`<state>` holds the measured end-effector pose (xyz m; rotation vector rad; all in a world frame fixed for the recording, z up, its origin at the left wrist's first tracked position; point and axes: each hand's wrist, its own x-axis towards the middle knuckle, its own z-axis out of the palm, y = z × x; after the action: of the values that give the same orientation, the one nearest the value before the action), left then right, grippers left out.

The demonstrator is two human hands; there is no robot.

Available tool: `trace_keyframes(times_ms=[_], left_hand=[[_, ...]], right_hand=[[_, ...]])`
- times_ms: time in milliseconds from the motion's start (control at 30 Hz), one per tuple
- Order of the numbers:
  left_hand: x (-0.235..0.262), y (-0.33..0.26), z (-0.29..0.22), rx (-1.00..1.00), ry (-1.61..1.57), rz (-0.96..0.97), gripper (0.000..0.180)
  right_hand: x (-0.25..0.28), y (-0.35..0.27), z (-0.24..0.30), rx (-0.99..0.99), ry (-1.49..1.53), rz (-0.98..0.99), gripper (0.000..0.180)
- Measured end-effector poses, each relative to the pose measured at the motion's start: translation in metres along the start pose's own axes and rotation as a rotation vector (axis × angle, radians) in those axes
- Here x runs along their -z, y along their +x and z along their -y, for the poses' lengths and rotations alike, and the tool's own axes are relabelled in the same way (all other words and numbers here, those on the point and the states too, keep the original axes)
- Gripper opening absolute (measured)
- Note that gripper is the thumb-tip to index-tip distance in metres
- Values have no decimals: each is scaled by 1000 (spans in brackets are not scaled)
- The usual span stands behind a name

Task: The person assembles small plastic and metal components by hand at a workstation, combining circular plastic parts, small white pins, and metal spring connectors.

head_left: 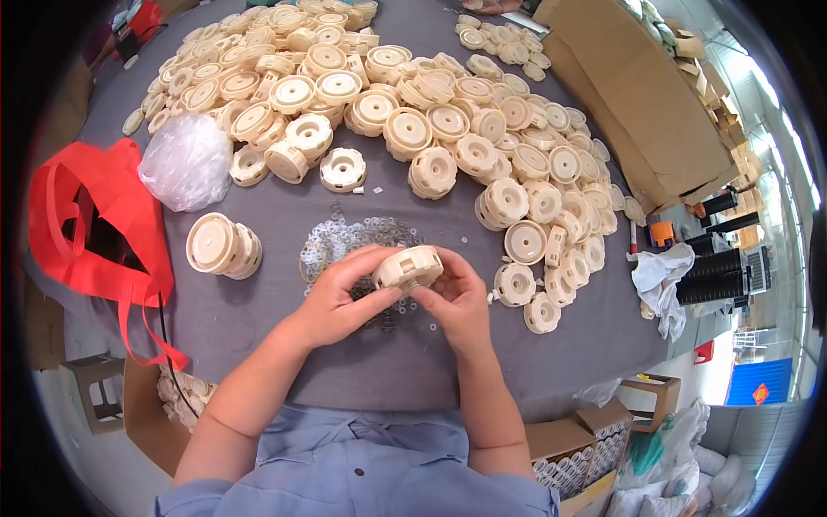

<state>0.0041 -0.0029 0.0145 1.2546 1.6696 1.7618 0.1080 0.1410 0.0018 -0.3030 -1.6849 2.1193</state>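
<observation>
A cream, round plastic part (405,269), taken here as the centre of the clock face, is held above the grey-covered table (568,362), tilted with its notched side wall partly shown. Its left rim is pinched between the thumb and fingers of the left hand (353,289); its right side is gripped by the right hand (452,297), and the thumb tips are brought close together at its lower edge, where a small pale piece (414,283) is seen.

White washers (327,246) are scattered at ten o'clock, and dark springs (394,233) are strewn just behind the part at twelve. A short stack of cream parts (222,247) is stood at nine o'clock, with a clear plastic bag (185,164) at ten and a red bag (146,246) farther out at nine. A large heap of similar parts (405,133) is spread from ten round to three. A white cloth (662,280) is draped at three o'clock, and a cardboard box (637,95) is placed at two.
</observation>
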Motion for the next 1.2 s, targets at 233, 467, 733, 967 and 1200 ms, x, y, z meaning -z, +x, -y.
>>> trace_keyframes(times_ms=[233,467,733,967,1200], left_hand=[[-5,3,-6,-86,78,29,38],[-4,-4,-8,-95,19,97,43],[19,3,-3,-12,-72,-447,29],[18,4,4,-120,152,-502,18],[-1,-8,1,-280,387,-368,20]], right_hand=[[7,0,-7,-65,-7,28,33],[4,0,-8,141,17,143,26],[33,2,2,404,263,-312,30],[70,10,17,489,583,-297,35],[80,11,20,454,658,-525,34]])
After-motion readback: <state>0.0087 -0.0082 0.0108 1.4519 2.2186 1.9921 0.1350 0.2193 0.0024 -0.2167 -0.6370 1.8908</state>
